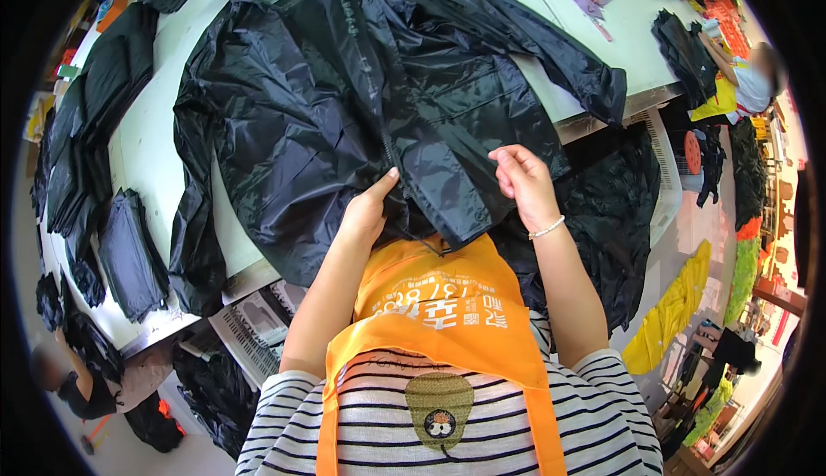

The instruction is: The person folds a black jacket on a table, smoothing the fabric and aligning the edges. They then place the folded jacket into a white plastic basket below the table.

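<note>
Your black jacket (344,106) lies spread across the pale table (159,132), its hem hanging over the near edge right in front of your orange apron (439,312). Thin, glossy shell fabric by the look of it, so judge it light, limp and slippery: it will slide and bunch rather than hold a shape. The firmest places to take it look like the zipper line (379,106) running up the middle and the doubled hem, where the cloth has some body.

Your left hand (368,211) is closed on the cloth just beside the lower end of that zipper, thumb pointing up along it, fingers tucked under the fold and out of sight. Your right hand (523,185) is half curled at the hem on the right front panel, fingertips pinching or just touching the edge of the fabric (which of the two, I cannot tell from here). The two hands sit near each other with the jacket's lower front between them.

Along the left edge of the table lie more dark garments (129,252), some folded flat in a pile. Below the near edge, more black fabric (619,218) is heaped by your right side. Another person (69,381) is crouched by the table's near left corner, and someone else (753,80) sits beyond the far right corner
</note>
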### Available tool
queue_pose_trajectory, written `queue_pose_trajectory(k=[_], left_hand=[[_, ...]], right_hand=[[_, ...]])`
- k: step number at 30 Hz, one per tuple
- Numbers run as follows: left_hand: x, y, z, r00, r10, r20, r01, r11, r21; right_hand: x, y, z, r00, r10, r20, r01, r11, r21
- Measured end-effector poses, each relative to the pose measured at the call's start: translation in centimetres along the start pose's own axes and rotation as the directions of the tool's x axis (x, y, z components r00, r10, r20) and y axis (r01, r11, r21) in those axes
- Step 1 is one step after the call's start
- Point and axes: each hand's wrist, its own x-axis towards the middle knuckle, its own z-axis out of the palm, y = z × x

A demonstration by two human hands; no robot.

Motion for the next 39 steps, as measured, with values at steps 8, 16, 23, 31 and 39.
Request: queue_pose_trajectory(k=[8,16,23,31,39], left_hand=[[0.8,-0.7,-0.1,0.997,0.040,-0.072,-0.028,0.987,0.161],[-0.1,-0.1,1.5,0.991,0.022,-0.133,0.000,0.987,0.160],[-0.6,0.2,2.0,0.998,0.007,-0.064,-0.007,1.000,-0.010],[-0.6,0.4,2.2,0.997,-0.070,-0.036,0.065,0.990,-0.124],[0.2,0.2,2.9,0.994,-0.105,-0.031,0.096,0.971,-0.218]], right_hand=[[-2.9,-2.7,3.7,0.995,-0.059,0.085,0.073,0.983,-0.168],[-4.7,0.6,7.9,0.957,0.186,0.222,0.008,0.749,-0.663],[-3.9,2.0,7.4,0.932,0.259,0.255,-0.163,0.925,-0.343],[-4.4,3.5,7.6,0.962,0.182,0.202,-0.111,0.941,-0.321],[-2.8,1.1,4.1,0.952,0.117,0.283,-0.136,0.990,0.047]])
